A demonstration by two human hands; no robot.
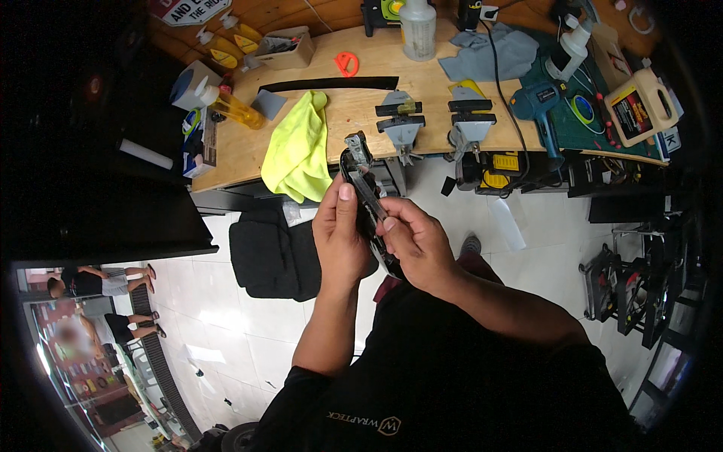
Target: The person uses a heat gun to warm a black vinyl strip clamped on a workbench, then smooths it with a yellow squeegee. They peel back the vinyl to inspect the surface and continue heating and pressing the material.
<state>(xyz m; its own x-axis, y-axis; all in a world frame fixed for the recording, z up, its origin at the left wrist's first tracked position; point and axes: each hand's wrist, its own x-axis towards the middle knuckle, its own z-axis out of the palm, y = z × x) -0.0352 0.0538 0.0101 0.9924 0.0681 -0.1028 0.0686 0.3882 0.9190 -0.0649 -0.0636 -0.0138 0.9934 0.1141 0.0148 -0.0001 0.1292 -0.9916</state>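
Note:
A long, narrow black part (365,205) with a silver metal bracket at its far end is held in front of my body, just off the bench's near edge. It looks like a car door handle assembly, but its exact kind does not show. My left hand (340,237) is wrapped round its left side, thumb on top. From the right, my right hand (416,242) pinches a thin greyish strip (369,197) that lies along the part. The fingertips beneath the part are hidden.
On the wooden bench (354,113) lie a yellow-green cloth (296,151), a black strip (339,83) and an orange-red tool (346,64). Two vise jaws (401,124) stand at the front edge. A heat gun (538,105) is to the right. A black padded seat (265,256) stands below.

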